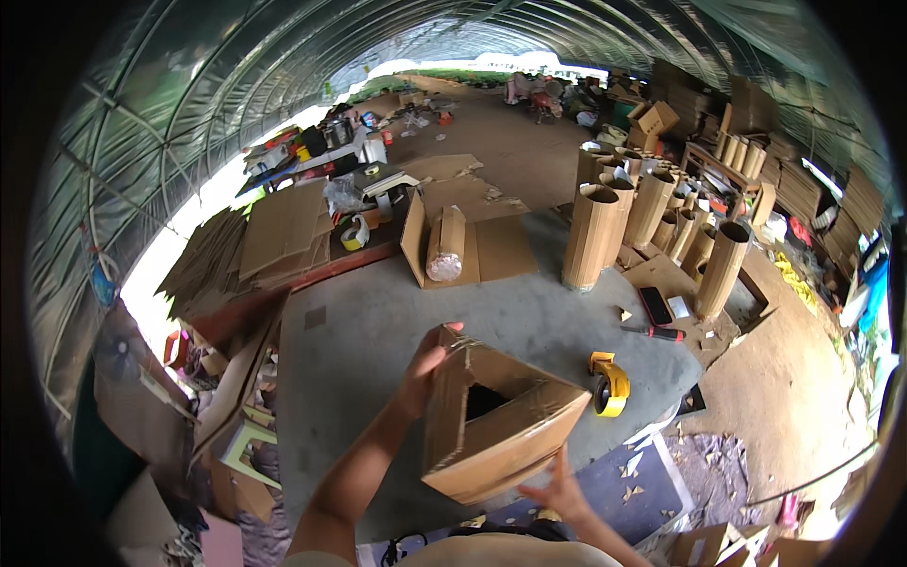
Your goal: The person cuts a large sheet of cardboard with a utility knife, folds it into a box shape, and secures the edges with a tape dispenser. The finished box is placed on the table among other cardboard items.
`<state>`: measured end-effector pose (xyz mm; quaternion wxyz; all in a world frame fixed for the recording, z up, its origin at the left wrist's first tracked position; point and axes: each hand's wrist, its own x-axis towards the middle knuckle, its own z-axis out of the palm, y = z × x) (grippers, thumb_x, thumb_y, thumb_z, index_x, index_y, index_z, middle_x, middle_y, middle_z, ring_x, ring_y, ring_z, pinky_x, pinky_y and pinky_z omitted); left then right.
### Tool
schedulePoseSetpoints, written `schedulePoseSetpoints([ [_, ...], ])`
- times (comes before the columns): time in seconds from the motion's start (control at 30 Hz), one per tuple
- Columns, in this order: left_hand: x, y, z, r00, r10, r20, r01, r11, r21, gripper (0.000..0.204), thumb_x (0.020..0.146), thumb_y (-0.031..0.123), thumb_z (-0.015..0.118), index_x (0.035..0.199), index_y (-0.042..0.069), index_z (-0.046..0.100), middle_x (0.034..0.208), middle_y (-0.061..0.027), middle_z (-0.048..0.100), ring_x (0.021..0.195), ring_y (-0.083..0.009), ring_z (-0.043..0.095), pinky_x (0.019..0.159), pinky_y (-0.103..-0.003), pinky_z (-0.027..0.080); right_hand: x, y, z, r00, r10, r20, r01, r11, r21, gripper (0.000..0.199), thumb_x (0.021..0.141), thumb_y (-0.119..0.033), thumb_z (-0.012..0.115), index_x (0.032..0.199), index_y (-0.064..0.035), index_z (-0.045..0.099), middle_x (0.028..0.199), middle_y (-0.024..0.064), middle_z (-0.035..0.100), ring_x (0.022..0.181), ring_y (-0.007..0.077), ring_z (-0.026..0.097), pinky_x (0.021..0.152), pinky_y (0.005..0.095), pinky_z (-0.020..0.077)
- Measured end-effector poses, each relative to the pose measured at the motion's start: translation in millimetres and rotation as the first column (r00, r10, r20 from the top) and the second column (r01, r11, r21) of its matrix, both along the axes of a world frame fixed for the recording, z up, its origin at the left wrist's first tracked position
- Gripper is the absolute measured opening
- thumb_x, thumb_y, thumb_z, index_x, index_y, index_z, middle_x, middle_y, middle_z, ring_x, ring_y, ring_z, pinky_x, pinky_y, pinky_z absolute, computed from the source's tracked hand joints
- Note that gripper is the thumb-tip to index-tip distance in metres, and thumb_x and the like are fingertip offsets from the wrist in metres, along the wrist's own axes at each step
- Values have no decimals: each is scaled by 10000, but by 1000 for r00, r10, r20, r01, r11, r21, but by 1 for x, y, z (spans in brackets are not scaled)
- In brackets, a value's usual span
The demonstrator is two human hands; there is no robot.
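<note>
A brown cardboard box (pixel 510 439) is tilted in the air over the near part of the grey table (pixel 359 359). A dark opening shows in its upper side, and clear tape shines along its edges. My left hand (pixel 427 373) grips the box at its far left corner. Beside the near right lower edge is my right hand (pixel 559 489), its fingers spread; one finger reaches up against the box or just in front of it. A yellow tape dispenser (pixel 610 386) rests on the table to the right of the box.
Upright cardboard tubes (pixel 593 236) stand at the back right, near a phone (pixel 655 306) and a red-handled screwdriver (pixel 667 334). A wrapped cardboard roll (pixel 446 246) lies on an open cardboard sheet (pixel 507 248) at the far edge. Flattened cardboard (pixel 283 227) is stacked at left.
</note>
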<state>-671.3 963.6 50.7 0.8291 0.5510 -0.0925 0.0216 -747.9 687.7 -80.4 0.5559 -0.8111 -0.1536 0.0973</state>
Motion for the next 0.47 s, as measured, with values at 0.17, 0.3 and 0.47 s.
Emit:
schedulePoseSetpoints([
  [0.17,-30,-18,-29,769,635,74,-606,761,-232,410,884,384,443,1166,88,420,964,-55,520,808,-145,530,710,-299,462,41,35,58,811,429,-397,-136,800,584,1080,715,-262,756,1407,-5,-32,1384,142,300,1246,240,319,1007,349,301],
  [0.3,-56,-77,-11,165,985,43,-985,162,67,502,868,412,486,1221,70,388,1164,-88,438,1095,-188,420,959,-331,304,132,34,18,820,491,-294,-222,747,627,713,777,-270,695,1309,28,324,1201,123,483,1116,192,461,906,313,411],
  [0.47,-126,-85,-30,176,983,-60,-940,185,285,526,866,380,496,1257,52,370,1269,-101,378,1182,-195,353,1016,-336,226,123,-6,34,875,442,-197,-399,890,221,495,796,-231,667,1200,11,516,1124,150,577,1121,215,506,902,306,433],
])
